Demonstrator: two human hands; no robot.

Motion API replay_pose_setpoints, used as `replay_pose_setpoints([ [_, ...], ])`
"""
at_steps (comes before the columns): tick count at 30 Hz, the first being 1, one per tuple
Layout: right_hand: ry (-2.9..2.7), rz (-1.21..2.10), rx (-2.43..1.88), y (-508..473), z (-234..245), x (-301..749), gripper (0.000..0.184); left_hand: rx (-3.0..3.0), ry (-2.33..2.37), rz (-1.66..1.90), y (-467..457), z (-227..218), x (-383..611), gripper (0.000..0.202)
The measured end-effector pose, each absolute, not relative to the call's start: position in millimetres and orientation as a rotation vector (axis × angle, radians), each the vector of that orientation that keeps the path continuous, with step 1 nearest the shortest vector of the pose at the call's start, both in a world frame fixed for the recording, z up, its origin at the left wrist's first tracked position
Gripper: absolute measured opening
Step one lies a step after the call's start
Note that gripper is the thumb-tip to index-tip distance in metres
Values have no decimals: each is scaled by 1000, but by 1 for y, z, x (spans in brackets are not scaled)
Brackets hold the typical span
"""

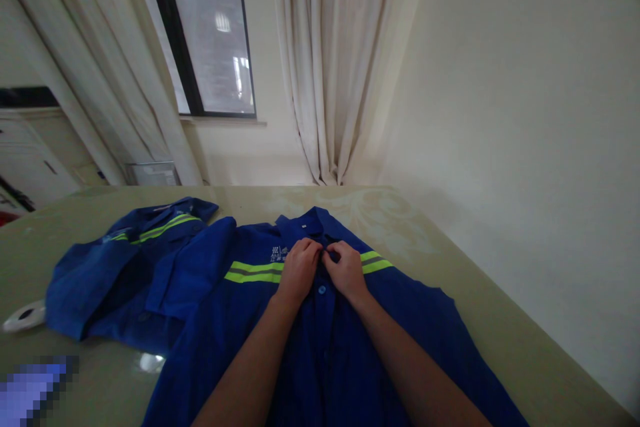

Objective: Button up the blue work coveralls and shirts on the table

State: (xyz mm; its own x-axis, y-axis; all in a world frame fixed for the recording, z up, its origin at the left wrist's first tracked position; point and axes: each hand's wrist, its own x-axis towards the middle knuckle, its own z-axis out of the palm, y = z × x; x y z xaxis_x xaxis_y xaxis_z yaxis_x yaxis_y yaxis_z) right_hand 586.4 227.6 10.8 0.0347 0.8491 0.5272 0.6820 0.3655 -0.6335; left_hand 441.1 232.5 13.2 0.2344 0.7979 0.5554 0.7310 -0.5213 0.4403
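Note:
A blue work jacket (255, 320) with yellow-green reflective stripes and a white chest print lies front up, its collar at the far end. Just below the collar, my left hand (300, 268) and my right hand (346, 270) pinch its front placket from either side, fingertips almost meeting. Whatever small part sits between the fingertips is hidden. A round blue button (322, 289) shows on the placket just below my hands.
A second blue garment (115, 280) with the same stripes lies bunched at the left, beside a white object with a dark opening (26, 315). A pixelated bluish patch (33, 387) covers the lower left corner. The pale green table (430, 240) meets a wall on the right.

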Motion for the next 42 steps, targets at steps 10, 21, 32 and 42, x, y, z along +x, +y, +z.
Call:
replay_pose_setpoints([
  [10,-1710,137,-1481,227,11,585,10,2388,1526,1173,233,13,444,16],
  [21,-1694,22,-1591,224,12,582,10,2413,1529,1225,231,15,444,14],
  [32,-1693,108,-1498,225,11,585,9,2359,1380,1234,230,16,444,18],
  [42,-1681,119,-1467,224,13,583,12,2362,1396,1241,229,17,444,17],
])
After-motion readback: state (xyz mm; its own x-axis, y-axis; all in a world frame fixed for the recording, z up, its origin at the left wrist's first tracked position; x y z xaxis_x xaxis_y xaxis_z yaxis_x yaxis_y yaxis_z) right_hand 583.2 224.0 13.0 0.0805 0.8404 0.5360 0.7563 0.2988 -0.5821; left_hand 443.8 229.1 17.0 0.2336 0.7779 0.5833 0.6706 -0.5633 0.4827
